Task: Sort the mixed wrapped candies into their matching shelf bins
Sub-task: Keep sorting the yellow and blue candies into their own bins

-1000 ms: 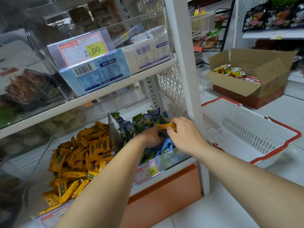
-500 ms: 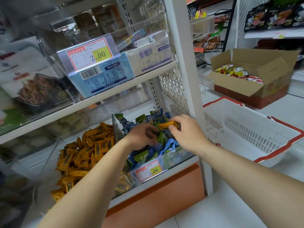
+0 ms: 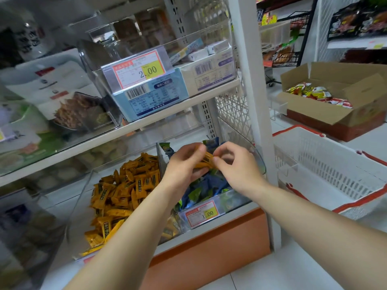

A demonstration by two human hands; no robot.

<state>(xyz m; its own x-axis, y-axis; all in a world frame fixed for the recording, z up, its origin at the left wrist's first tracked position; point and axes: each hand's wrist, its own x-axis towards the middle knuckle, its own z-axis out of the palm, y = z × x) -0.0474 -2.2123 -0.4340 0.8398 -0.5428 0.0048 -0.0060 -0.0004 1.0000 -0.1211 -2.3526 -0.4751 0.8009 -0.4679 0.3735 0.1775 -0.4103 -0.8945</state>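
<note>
1. The left hand (image 3: pixel 182 164) is over the right-hand clear bin (image 3: pixel 236 203) on the lower shelf. Its fingers are curled and its thumb is pressed down on an orange-wrapped candy (image 3: pixel 206 160).
2. The right hand (image 3: pixel 238 168) meets it from the other side. Its thumb and forefinger pinch the near end of the same orange-wrapped candy, and the other fingers are loosely bent.
3. The two hands are close together, almost touching at the fingertips, with the candy bridging them. More orange wrapper shows under the left fingers, but whether that is a second piece cannot be told.
4. The candy is held above the blue-and-green candies (image 3: pixel 209 185) that fill this bin, clear of the pile.
5. The bin just to the left (image 3: pixel 83 191) holds a heap of orange candies (image 3: pixel 125 185) in matching wrappers. A clear wall separates the two bins.
6. A price label (image 3: pixel 202 213) reading 1.00 is on the front of the right-hand bin, below the forearms.
7. A white basket (image 3: pixel 335 174) with red handles stands on the floor to the right of the shelf post. A cardboard box (image 3: pixel 314 114) of packets lies beyond it.
</note>
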